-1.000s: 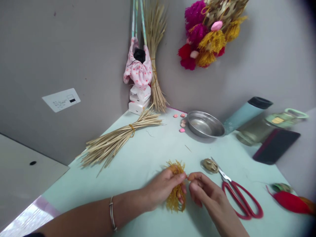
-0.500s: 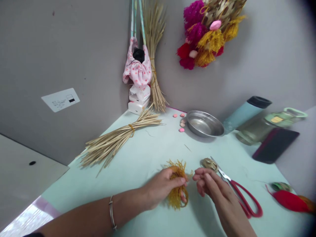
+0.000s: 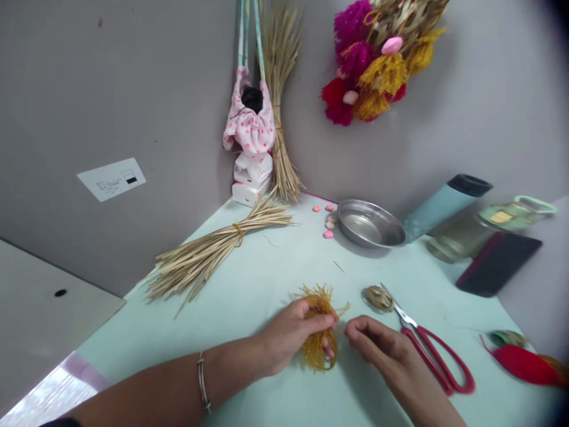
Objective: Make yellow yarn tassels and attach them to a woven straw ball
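My left hand (image 3: 296, 335) is closed around a mustard-yellow yarn tassel (image 3: 315, 350), with frayed ends sticking out above the fingers and strands hanging below. A short strand pokes out to the right past my fingertips. My right hand (image 3: 382, 350) is just right of the tassel, apart from it, thumb and index finger pinched together. Whatever the pinch holds, if anything, is too small to make out. Beyond that hand are a pair of red-handled scissors (image 3: 427, 341) and a small woven straw ball (image 3: 379, 298) touching the blade tips.
A tied straw bundle (image 3: 217, 252) lies at left. A metal bowl (image 3: 371, 224) stands at the back beside several pink beads (image 3: 328, 235). At right are a blue tumbler (image 3: 444, 204), a green bottle (image 3: 498, 216), a dark phone (image 3: 498, 264) and a red tassel (image 3: 524, 363). Colourful tassels (image 3: 382, 71) hang above.
The fingers of my right hand, loosely bent before, have drawn into a pinch and dropped slightly. My left hand keeps the tassel in nearly the same place.
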The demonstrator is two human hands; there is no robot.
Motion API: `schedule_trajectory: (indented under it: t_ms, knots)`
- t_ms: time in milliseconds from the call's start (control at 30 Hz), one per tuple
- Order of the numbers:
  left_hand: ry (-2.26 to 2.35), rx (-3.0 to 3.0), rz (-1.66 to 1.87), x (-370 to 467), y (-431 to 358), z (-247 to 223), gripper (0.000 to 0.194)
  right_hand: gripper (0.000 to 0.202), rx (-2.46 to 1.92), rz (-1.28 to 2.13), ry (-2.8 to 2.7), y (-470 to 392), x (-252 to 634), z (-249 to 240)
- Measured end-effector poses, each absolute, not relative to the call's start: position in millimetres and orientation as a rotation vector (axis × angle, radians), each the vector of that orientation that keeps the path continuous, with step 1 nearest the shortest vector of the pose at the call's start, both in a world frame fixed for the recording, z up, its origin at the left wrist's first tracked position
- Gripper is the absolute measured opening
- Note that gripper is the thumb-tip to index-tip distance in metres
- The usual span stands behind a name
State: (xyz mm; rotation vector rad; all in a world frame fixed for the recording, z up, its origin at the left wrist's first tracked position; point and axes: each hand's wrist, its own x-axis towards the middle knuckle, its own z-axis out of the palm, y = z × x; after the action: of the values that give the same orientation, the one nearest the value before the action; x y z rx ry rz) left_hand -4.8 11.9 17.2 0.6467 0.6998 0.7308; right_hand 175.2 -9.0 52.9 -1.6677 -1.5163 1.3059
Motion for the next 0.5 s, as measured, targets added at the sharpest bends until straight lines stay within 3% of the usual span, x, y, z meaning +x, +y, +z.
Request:
schedule_trajectory:
  t_ms: [200,367,500]
  knots:
    - [0.632,0.774,0.675,-4.7,9.9,14.9,0.045,0.033,-1.622,1.347,-1.337,-11.2,172.8,50.8]
    - [0.473,0.828,0.541,-4.9,9.4,13.6,0.035,0.028,-1.465,1.521,-1.059,-13.6,173.3,42.0]
    - [0.575,0.719,0.582,-4.3,10.1,12.3,0.033,0.028,-1.478,1.344,-1.085,-13.2,177.6,41.3]
